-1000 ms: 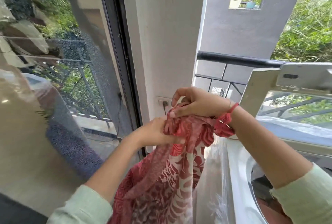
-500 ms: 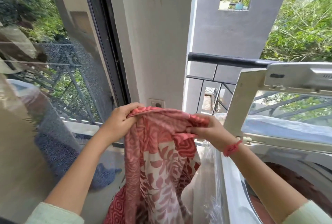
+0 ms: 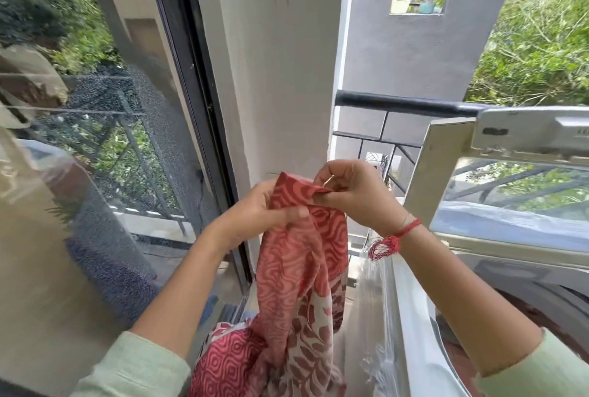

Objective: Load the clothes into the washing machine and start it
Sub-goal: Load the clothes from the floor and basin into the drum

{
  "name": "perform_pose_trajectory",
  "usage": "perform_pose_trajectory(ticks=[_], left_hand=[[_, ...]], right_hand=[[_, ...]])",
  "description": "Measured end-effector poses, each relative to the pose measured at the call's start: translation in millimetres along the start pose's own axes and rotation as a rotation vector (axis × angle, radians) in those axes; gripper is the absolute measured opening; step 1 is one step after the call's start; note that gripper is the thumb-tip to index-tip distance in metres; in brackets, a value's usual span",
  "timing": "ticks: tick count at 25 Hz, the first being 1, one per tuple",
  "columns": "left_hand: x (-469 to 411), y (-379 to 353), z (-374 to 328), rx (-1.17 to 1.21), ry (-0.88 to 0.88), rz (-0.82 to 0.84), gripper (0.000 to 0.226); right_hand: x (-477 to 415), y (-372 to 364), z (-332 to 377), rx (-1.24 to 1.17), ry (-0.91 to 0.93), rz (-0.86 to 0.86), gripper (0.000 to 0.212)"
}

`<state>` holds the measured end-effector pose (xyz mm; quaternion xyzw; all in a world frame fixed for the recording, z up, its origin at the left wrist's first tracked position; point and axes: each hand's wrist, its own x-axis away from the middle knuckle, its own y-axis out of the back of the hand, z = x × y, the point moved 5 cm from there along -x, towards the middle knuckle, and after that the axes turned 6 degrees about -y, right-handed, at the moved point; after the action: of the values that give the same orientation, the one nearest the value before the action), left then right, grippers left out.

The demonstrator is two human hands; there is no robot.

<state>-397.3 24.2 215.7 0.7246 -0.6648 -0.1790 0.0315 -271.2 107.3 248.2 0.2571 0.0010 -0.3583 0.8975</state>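
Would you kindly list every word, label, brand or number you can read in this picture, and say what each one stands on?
No text here is readable.
On the washing machine lid: a small dark label on its top bar, too blurred to read.
On the patterned cloth: leaf and swirl print only, no lettering.

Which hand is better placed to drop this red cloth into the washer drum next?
Probably the right hand: it pinches the red cloth at its top edge, beside the open washing machine. The left hand grips the cloth on the side away from it.
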Motion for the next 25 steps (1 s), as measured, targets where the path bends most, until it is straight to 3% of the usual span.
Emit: perform_pose_trajectory(ticks=[3, 5, 7, 10, 12, 15, 17, 19, 20, 23, 25], left_hand=[[-7.8, 11.8, -24.2, -0.108, -0.201, -0.229, 0.009], [-5.8, 18.6, -42.2, -0.25, -0.32, -0.305, 0.012], [2.0, 31.4, -66.2, -0.364, -0.425, -0.381, 0.015], [19.0, 59.2, -106.4, -0.448, -0.529, -0.489, 0.019], [33.6, 83.5, -129.0, -0.49, -0.542, -0.575, 0.024], [62.3, 126.0, -153.1, -0.627, -0.558, -0.739, 0.022], [73.0, 149.2, -161.8, -0.713, -0.491, -0.866, 0.021], [92.7, 194.4, -144.0, -0.702, -0.418, -1.116, 0.019], [112.5, 241.4, -116.4, -0.592, -0.35, -1.292, 0.018], [153.0, 343.1, -23.0, -0.203, -0.258, -1.633, 0.073], [143.1, 309.6, 12.3, -0.03, -0.075, -1.723, 0.059]], right_hand=[[3.9, 8.4, -11.9, 0.031, 0.025, -0.111, 0.034], [6.3, 0.9, -26.9, -0.014, 0.039, -0.086, 0.02], [10.9, -30.7, -62.3, 0.06, -0.04, 0.081, 0.008], [19.9, -100.9, -145.5, 0.207, -0.267, 0.338, 0.02], [25.2, -145.2, -193.3, 0.402, -0.313, 0.48, 0.026], [35.7, -172.6, -235.7, 0.484, -0.418, 0.586, 0.01], [32.4, -158.3, -240.5, 0.285, -0.531, 0.504, 0.017], [10.4, -119.1, -224.6, -0.004, -0.57, 0.292, 0.016], [-3.6, -92.4, -203.5, -0.202, -0.561, 0.179, 0.018], [-38.6, -1.2, -118.0, -0.845, -0.345, -0.188, 0.03], [-43.3, 33.2, -80.5, -0.969, -0.305, -0.401, 0.031]])
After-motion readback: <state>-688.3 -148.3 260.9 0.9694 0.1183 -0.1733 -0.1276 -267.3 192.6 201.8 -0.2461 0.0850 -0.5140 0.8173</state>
